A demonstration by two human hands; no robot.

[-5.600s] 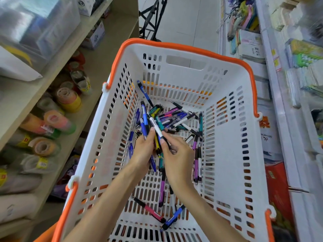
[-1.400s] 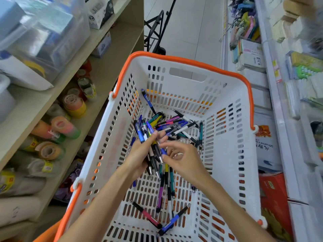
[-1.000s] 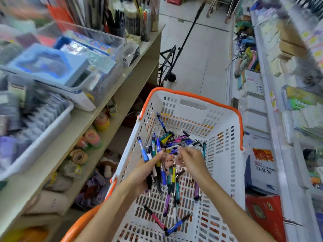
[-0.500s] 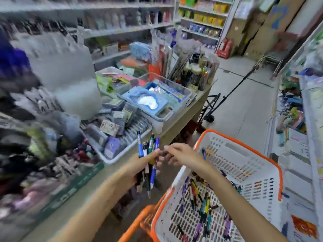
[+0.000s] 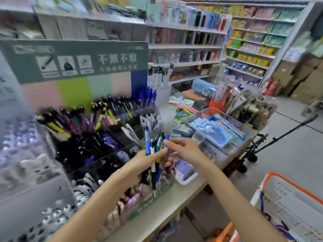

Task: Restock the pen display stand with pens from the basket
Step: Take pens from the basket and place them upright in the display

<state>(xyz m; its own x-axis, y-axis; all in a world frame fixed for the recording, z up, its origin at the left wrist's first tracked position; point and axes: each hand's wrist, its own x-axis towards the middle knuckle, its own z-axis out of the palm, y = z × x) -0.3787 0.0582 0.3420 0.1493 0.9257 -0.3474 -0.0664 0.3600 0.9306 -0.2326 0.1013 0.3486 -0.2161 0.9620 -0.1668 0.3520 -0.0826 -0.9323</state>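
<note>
Left hand: the left hand (image 5: 139, 165) was curled round a bundle of pens (image 5: 153, 151), holding them upright with the clicker ends up and the tips pointing down, probably so that one could be drawn out at a time.
Right hand: the right hand (image 5: 183, 148) reached across to the top of the bundle; its fingers (image 5: 170, 141) were pinching the upper end of a blue pen (image 5: 166, 139), seemingly to draw it free.
Pens, position: the bundle hung just above the front rows of the display stand (image 5: 108, 130), not yet in any slot.
Display stand: it stood on the table (image 5: 166, 205), tiered, with pens sorted by colour into clear compartments; this part of the picture was blurred, so which compartment had room could not be told.
Basket: the white basket with the orange rim (image 5: 286, 186) sat low at the right, well apart from the hands; a few pens showed inside it.
Step in hand: judged to be sorting, picking one pen to match to its own compartment.
Next move calls for: matching the colour, then lowering the pen tip-first.
Risk: the loose bundle might slip while one pen was pulled.
</note>
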